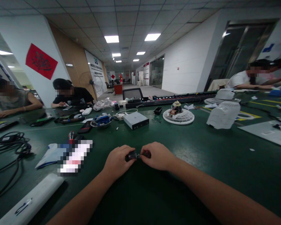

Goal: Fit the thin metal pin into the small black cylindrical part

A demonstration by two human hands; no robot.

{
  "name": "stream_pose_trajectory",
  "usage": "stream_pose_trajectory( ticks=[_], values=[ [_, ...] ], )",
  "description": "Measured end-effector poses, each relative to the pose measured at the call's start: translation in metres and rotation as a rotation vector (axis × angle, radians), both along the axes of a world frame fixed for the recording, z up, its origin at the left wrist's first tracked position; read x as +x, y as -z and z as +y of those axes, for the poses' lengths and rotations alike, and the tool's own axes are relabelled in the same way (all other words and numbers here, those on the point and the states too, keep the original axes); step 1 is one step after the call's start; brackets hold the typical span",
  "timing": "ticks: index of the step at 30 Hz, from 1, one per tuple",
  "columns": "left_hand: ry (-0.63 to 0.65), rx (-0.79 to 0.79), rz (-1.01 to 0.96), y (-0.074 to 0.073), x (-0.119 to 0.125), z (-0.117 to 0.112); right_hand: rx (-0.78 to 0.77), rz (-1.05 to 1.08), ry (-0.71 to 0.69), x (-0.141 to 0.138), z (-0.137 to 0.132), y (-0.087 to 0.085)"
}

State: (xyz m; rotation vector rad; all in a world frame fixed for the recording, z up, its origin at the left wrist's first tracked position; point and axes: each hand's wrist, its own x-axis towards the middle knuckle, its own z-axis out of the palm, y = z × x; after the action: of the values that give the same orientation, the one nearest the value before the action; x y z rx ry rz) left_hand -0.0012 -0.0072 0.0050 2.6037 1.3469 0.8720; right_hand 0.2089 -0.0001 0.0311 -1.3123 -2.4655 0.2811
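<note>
Over the green table point(103, 136), the left hand point(118, 160) pinches a small dark part point(131, 155); the right hand point(158, 155) pinches its right end. A grey box point(136, 120) lies farther away.

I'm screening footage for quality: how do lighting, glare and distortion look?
Head view: ceiling lights bright, table dim, soft glare beside the right hand; head view: walls lean outward, likely distortion; head view: dark item in left hand lacks detail.
</note>
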Motion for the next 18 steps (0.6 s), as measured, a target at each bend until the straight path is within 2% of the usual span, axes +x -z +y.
stream_pose_trajectory(
  ticks=[4, 10, 16, 18],
  values=[
    [-0.021, -0.009, -0.010, -0.001, 0.000, -0.001, 0.024, -0.049, 0.147, 0.000, 0.002, 0.002],
    [-0.087, -0.031, 0.024, -0.002, -0.001, -0.001, -0.084, -0.015, 0.261, 0.007, 0.011, 0.003],
    [-0.111, -0.061, 0.035, -0.001, -0.001, 0.001, -0.274, 0.013, 0.172, 0.008, 0.010, 0.002],
    [-0.109, -0.073, 0.036, -0.002, -0.001, 0.001, -0.285, 0.040, 0.154, 0.006, 0.008, 0.003]
  ],
)
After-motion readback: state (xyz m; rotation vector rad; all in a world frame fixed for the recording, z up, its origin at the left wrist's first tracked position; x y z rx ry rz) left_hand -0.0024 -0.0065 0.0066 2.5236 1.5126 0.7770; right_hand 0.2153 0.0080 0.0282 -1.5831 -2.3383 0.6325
